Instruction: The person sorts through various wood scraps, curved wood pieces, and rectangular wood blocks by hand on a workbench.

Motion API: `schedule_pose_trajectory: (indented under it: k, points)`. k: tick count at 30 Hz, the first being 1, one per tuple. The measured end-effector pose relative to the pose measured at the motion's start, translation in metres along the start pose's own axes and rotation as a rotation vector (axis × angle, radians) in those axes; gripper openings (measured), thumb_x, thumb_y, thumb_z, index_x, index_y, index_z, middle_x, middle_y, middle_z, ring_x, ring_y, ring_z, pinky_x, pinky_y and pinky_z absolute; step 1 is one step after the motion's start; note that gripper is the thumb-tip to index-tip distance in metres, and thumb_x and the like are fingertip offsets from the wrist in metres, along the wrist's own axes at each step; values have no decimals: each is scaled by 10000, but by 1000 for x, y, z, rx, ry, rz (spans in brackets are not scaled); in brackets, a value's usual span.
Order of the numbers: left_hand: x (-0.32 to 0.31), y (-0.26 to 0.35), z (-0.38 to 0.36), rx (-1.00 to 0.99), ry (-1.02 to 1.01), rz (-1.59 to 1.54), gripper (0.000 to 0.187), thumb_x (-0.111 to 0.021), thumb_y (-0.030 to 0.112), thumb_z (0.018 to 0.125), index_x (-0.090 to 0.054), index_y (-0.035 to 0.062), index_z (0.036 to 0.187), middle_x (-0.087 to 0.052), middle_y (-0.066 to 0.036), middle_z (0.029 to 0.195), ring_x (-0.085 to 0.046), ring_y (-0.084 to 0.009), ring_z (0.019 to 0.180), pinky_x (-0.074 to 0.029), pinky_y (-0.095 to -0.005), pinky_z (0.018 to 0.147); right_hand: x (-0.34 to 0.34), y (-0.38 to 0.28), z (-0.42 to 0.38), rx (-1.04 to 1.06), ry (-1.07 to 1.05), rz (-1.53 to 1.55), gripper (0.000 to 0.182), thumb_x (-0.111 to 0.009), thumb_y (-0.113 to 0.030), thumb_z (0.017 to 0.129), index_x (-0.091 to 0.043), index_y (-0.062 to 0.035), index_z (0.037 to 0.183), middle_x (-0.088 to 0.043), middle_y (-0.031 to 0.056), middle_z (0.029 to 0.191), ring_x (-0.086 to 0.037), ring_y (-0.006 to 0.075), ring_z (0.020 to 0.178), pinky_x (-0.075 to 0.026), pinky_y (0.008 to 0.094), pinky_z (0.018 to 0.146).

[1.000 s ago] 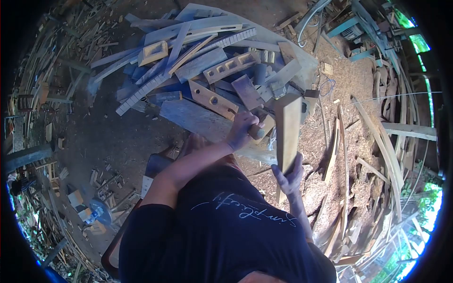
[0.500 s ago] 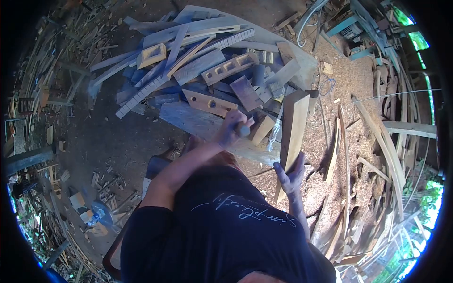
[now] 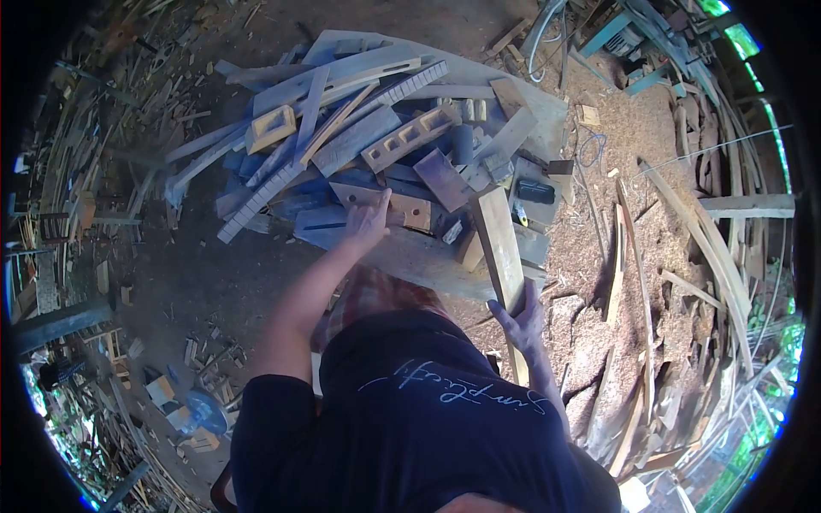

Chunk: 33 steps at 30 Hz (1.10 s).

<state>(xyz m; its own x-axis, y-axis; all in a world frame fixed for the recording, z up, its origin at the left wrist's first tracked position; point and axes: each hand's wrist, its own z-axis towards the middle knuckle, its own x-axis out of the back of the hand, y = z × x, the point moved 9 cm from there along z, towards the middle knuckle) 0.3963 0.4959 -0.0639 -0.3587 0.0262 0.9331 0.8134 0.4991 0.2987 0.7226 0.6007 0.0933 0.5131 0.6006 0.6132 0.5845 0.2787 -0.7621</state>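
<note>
My left hand (image 3: 368, 225) reaches over the pile, its index finger stretched out above a wooden block with round holes (image 3: 417, 213). A thin dark bar (image 3: 325, 227) lies at the hand's left side, and the fingers do not visibly wrap round it. My right hand (image 3: 523, 323) has its thumb on one side and its fingers on the other side of a long, thick wooden beam (image 3: 503, 248). The beam slants away from me, its far end over the pile and its near end beside my shirt. A block with square mortises (image 3: 410, 139) lies farther back.
Planks and offcuts cover a low board (image 3: 428, 272) before me. A dark case (image 3: 536, 191) and a small yellow-marked tool (image 3: 522, 214) lie right of the beam. Sawdust (image 3: 590, 282) and long strips (image 3: 701, 248) cover the right side. A machine (image 3: 629, 43) stands at back right.
My left hand has moved left and lost the round-ended tool from its visible grip; a dark bar now shows beside it. The beam's far end has swung left, uncovering the dark case.
</note>
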Motion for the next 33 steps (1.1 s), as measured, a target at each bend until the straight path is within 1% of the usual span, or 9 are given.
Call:
schedule_pose_trajectory:
  k: [4, 11, 17, 19, 20, 22, 25, 27, 33]
  points:
    - [-9, -4, 18, -58, -1, 110, 752, -701, 168, 808, -355, 149, 1476, -682, -201, 960, -682, -335, 902, -441, -544, 927, -3, 4, -3, -5, 16, 2, 607, -818, -299, 748, -493, 2, 1164, -660, 189, 823, -654, 241, 727, -515, 369, 679]
    - [18, 0, 23, -60, 5, 62, 744, -757, 183, 791, -384, 164, 1434, -686, -206, 995, -671, -368, 955, -473, -498, 834, -17, -3, 2, -72, 14, 7, 595, -815, -298, 757, -491, 11, 1150, -655, 196, 828, -657, 242, 738, -515, 370, 685]
    - [23, 1, 20, 65, 22, -82, 676, -772, 229, 786, -439, 162, 1370, -689, -196, 968, -679, -359, 923, -488, -502, 813, -32, -12, 5, -124, 34, -7, 604, -812, -314, 759, -493, 9, 1157, -656, 198, 828, -663, 246, 743, -516, 376, 689]
    - [31, 9, 12, 18, 128, -262, 541, -776, 282, 782, -522, 143, 1238, -688, -183, 954, -683, -344, 896, -499, -484, 787, -34, -17, 5, -114, 79, 5, 603, -817, -327, 746, -505, 5, 1142, -649, 185, 802, -649, 238, 714, -510, 374, 671]
    - [42, 25, 4, -96, 231, -343, 412, -780, 304, 769, -574, 120, 1075, -674, -150, 893, -672, -342, 830, -502, -469, 748, -34, -14, 5, -156, 82, 1, 594, -818, -324, 741, -511, 5, 1129, -641, 174, 783, -634, 227, 696, -505, 367, 657]
    - [86, 69, -18, -292, 216, -390, 363, -787, 245, 728, -595, 117, 1009, -648, -127, 886, -649, -334, 837, -491, -454, 759, -30, -14, 6, -221, 110, -6, 561, -812, -311, 734, -522, 1, 1099, -615, 136, 739, -588, 189, 656, -487, 345, 627]
    - [86, 111, -26, -463, 238, -456, 384, -787, 172, 647, -598, 118, 976, -612, -100, 902, -616, -313, 873, -478, -432, 780, -13, -31, 6, -184, 278, 151, 529, -798, -252, 743, -519, 9, 1108, -612, 95, 763, -565, 167, 676, -488, 332, 646]
    - [82, 143, -35, -649, 249, -553, 431, -782, 128, 582, -594, 115, 970, -595, -87, 935, -596, -294, 923, -460, -414, 811, 0, -33, 4, -182, 327, 209, 531, -766, -186, 757, -493, 20, 1164, -612, 100, 878, -578, 165, 767, -490, 320, 711]
    - [71, 178, -23, -689, 336, -647, 424, -757, 80, 584, -582, 104, 970, -573, -86, 905, -586, -301, 888, -444, -418, 822, 23, -26, -6, -197, 330, 370, 541, -753, -150, 755, -480, -6, 1200, -580, 79, 957, -550, 152, 836, -468, 306, 749]
